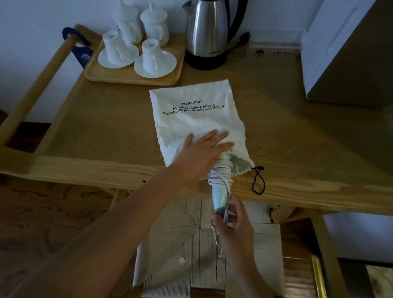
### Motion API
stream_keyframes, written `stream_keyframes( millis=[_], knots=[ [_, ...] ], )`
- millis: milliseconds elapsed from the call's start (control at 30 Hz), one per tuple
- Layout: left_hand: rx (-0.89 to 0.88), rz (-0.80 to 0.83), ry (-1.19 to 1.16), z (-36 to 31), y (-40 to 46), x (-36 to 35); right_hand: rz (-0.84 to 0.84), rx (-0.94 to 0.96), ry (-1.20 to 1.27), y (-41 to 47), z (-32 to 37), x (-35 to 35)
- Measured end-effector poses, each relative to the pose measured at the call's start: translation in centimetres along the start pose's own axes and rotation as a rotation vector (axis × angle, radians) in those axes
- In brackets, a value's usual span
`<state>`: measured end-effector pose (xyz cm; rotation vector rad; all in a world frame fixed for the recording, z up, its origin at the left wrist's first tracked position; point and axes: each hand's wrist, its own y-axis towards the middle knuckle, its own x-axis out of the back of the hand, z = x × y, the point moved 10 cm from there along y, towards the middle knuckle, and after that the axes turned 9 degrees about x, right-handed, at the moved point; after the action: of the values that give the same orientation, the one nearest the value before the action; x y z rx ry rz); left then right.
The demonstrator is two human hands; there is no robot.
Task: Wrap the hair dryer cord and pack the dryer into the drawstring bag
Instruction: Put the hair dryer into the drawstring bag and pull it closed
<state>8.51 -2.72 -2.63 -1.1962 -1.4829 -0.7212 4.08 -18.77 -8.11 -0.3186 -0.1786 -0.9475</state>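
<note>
We see a dim, bluish room, with the kettle (208,26) showing soft bright reflections on its steel side. The wide lens bends the table (100,129) edges toward the corners. The right hand (234,222) looks slightly blurred, and a small glare spot shines bottom right.

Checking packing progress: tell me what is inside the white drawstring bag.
The cord-wrapped hair dryer handle sticks out of the white drawstring bag; its head is hidden inside, under the left hand. The right hand grips the handle's end.

four cups (150,54), two saucers (118,57), one kettle (208,27), one bag (193,116)
</note>
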Motion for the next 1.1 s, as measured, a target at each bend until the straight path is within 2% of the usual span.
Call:
stream_keyframes(
  millis=[133, 267, 367, 433, 500, 567, 633, 700, 767, 867, 1000, 1100],
  knots=[
    [-0.069, 0.051, -0.289, -1.3, 0.3, 0.7, 0.024, 0.021, 0.143, 1.0, 0.8, 1.3],
    [-0.141, 0.127, -0.375, -4.0, 0.0, 0.7, -0.072, 0.068, 0.408, 2.4, 2.9, 2.9],
    [-0.239, 0.179, -0.314, -5.9, -0.6, 0.2, -0.177, -0.051, 0.581, 3.2, 2.4, 2.3],
    [-0.243, 0.144, -0.335, -5.2, -1.0, 1.0, -0.213, -0.114, 0.71, 3.9, 2.5, 1.4],
    [-0.162, -0.053, -0.296, -2.7, -1.5, 2.8, -0.245, -0.141, 0.805, 4.8, 3.0, 0.9],
    [0.101, -0.299, -0.164, 1.8, -2.8, 4.3, -0.28, -0.156, 0.871, 5.6, 3.3, 0.8],
    [0.445, -0.313, -0.194, 6.6, -4.2, 3.6, -0.301, -0.151, 0.874, 5.8, 3.4, 0.9],
    [0.612, -0.231, -0.37, 8.8, -4.9, 1.5, -0.316, -0.15, 0.87, 5.6, 3.1, 0.8],
    [0.589, -0.275, -0.496, 8.7, -4.6, 0.8, -0.334, -0.154, 0.88, 5.6, 2.9, 0.5],
    [0.529, -0.356, -0.563, 7.4, -4.5, 1.1, -0.361, -0.159, 0.858, 6.2, 3.0, 0.2],
    [0.486, -0.155, -0.614, 6.0, -5.0, -1.0, -0.388, -0.024, 0.717, 8.2, 4.5, 0.6],
    [0.517, -0.136, -0.676, 7.1, -6.3, -1.1, -0.385, 0.089, 0.529, 9.9, 5.8, 0.7]
  ],
)
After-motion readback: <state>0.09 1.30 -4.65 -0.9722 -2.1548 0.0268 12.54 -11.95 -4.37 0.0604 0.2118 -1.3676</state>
